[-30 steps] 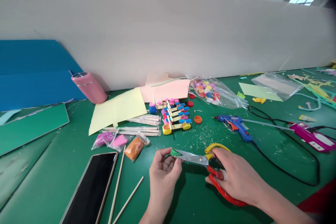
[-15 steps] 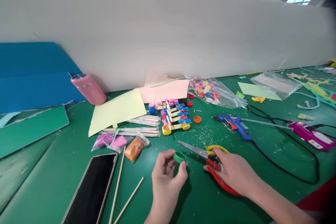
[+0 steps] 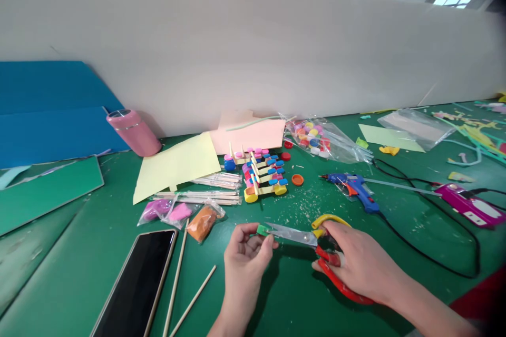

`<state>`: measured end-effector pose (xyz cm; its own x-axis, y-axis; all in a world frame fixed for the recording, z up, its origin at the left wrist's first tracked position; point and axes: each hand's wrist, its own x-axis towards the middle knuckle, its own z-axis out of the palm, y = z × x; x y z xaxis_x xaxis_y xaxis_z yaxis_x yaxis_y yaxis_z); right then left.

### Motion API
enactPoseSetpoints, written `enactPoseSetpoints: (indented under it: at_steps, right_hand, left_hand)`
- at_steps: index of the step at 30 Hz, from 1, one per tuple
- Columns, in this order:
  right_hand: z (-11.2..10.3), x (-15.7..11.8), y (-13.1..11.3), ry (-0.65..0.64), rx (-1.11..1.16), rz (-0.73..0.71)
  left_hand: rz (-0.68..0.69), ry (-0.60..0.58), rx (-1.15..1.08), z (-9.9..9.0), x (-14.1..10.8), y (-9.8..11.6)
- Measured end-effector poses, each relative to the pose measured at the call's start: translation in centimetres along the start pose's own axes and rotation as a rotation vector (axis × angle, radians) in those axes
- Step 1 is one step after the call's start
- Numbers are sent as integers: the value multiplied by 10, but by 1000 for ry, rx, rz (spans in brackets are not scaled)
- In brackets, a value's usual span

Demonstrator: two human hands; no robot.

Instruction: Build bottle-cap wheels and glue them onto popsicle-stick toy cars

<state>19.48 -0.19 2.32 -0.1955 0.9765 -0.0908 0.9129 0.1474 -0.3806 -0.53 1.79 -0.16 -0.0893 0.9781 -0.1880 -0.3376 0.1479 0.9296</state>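
Observation:
Between its thumb and fingers, my left hand (image 3: 249, 258) pinches a small green bottle cap (image 3: 262, 230) above the table. My right hand (image 3: 356, 258) grips a pair of scissors (image 3: 292, 234) by one yellow and one red handle. The blades point left and their tips meet the green cap; whether a blade is inside the cap I cannot tell. Just beyond the hands stand small assemblies of wooden sticks and coloured caps (image 3: 264, 175). An orange cap (image 3: 298, 180) lies beside them.
A blue glue gun (image 3: 351, 188) with a black cord lies at the right. Bagged clay (image 3: 203, 224), a phone (image 3: 136, 284) and wooden sticks (image 3: 193, 301) are on the left. A bag of caps (image 3: 316, 137), coloured paper (image 3: 177, 166) and a pink tumbler (image 3: 134, 132) are behind.
The scissors have moved left until their blade tips reach the green cap. My left hand has shifted slightly left, and the cap is turned more side-on.

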Motion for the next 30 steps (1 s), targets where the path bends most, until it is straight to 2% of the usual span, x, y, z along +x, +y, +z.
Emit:
enactPoseSetpoints:
  at_steps: [9,17,30]
  right_hand:
    - [1,3,5,-30,-38,-11]
    - [-1,0,2,-15,-51,-23]
    - [6,2,3,-42,-84,13]
  left_hand:
    - [9,-32,38,1,-1,-1]
    - [16,-12,118,-1,1,-3]
    - [113,62,222,-4,2,-10]
